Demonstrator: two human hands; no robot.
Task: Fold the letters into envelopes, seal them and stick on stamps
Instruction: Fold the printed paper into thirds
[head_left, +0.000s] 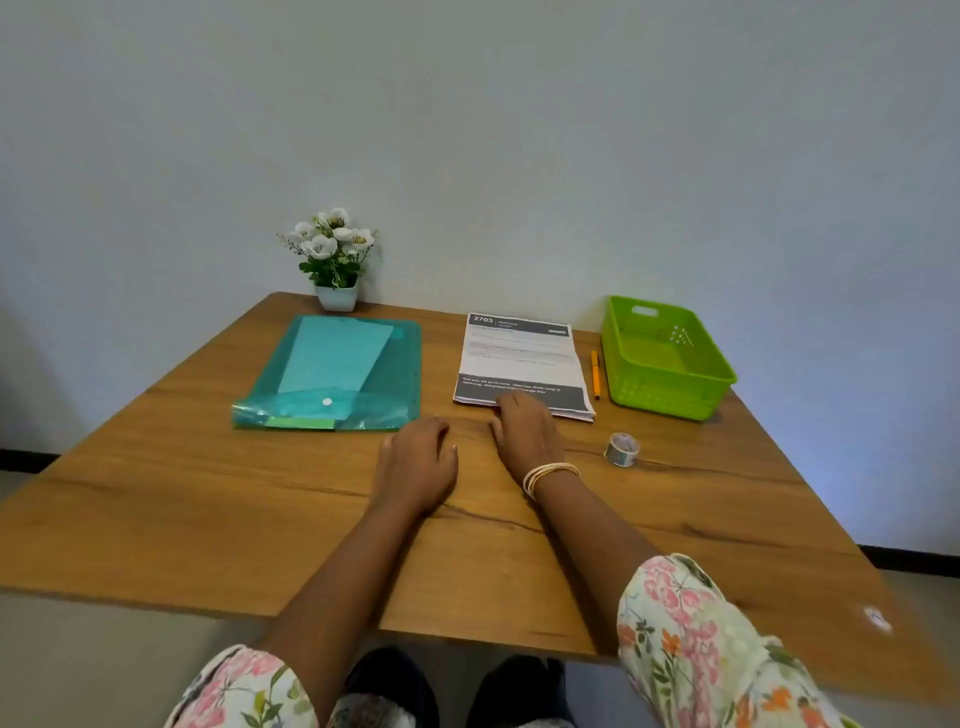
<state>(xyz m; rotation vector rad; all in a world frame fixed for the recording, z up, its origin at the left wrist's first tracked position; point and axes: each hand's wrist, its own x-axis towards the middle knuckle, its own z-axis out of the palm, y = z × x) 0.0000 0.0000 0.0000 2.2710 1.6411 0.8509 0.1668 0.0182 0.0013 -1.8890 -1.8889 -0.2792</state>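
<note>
Neither grip holds anything: left hand (418, 464) lies flat on the bench (208, 499), right hand (524, 431) rests fingertips on the near edge of the letters (522, 364), centre frame. Light, floppy, slippery sheets — probably best peeled off singly at a near corner. Envelopes seem inside the teal folder (337, 374), left.

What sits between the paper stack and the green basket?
An orange pen, lying on the table beside the paper stack, short of the green basket; head view.
</note>
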